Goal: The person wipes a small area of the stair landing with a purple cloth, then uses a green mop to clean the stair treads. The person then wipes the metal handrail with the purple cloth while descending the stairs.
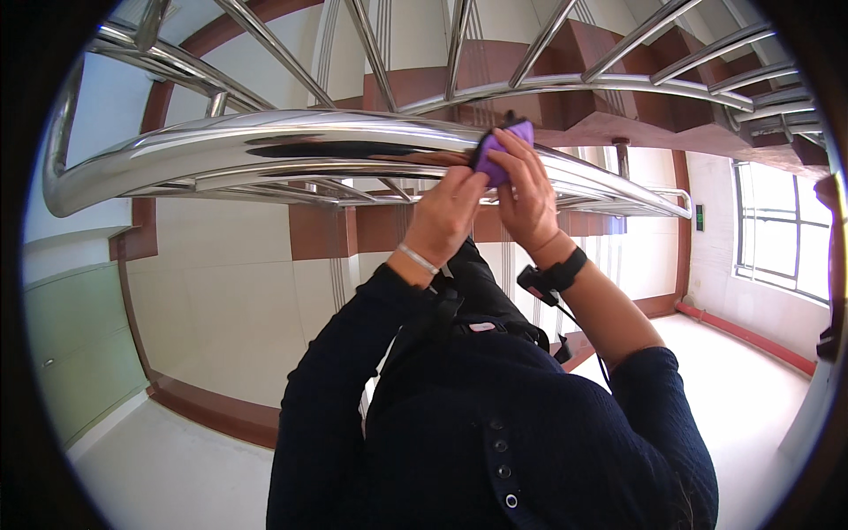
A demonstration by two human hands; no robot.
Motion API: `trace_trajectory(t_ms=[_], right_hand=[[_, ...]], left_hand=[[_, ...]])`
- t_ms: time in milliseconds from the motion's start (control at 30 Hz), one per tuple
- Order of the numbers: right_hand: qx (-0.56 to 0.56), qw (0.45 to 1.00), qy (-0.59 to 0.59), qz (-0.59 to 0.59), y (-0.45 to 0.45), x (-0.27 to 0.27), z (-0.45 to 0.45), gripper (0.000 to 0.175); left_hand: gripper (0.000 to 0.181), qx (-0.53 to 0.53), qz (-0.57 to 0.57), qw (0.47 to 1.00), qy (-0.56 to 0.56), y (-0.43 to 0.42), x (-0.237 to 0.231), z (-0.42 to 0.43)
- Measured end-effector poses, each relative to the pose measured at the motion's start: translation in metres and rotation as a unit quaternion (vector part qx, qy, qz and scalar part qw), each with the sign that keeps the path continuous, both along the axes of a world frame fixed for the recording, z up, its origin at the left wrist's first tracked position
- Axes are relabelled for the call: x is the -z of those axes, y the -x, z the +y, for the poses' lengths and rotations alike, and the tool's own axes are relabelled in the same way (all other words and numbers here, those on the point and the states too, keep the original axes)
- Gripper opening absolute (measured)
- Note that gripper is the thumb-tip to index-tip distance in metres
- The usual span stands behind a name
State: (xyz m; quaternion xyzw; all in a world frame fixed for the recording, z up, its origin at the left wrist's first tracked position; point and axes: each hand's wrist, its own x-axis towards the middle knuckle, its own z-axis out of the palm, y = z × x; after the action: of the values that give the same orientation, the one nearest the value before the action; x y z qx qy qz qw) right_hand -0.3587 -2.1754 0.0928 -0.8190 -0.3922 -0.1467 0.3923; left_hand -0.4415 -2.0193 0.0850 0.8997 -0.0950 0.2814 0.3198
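A purple cloth (493,170) with a dark edge is bunched against the polished stainless-steel handrail (218,142). My right hand (528,195) lies over the cloth from the right, its fingers curled around it. At the cloth's lower left edge, my left hand (445,215) pinches it between thumb and fingers. The two hands are close together on the near side of the rail. What the fingertips touch beneath the cloth is hidden. A black strap device (563,275) with a cable sits on my right wrist.
Metal balusters (371,56) and a lower rail stand beyond the handrail. Tiled stairs with reddish-brown risers (322,232) run below it. A green door (86,344) is at the left; a window (782,225) and a red pipe (748,338) are at the right.
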Motion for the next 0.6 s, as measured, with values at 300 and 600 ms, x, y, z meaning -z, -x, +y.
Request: trace_trajectory(t_ms=[300, 600], right_hand=[[-0.14, 0.98, -0.14, 0.005, 0.003, -0.072, 0.143, 0.035], [-0.124, 0.982, -0.036, 0.135, -0.028, -0.051, 0.089, 0.034]], left_hand=[[0.03, -0.23, -0.15, 0.962, 0.001, 0.029, -0.067, 0.076], [0.035, -0.158, -0.101, 0.981, -0.053, 0.01, -0.048, 0.049]])
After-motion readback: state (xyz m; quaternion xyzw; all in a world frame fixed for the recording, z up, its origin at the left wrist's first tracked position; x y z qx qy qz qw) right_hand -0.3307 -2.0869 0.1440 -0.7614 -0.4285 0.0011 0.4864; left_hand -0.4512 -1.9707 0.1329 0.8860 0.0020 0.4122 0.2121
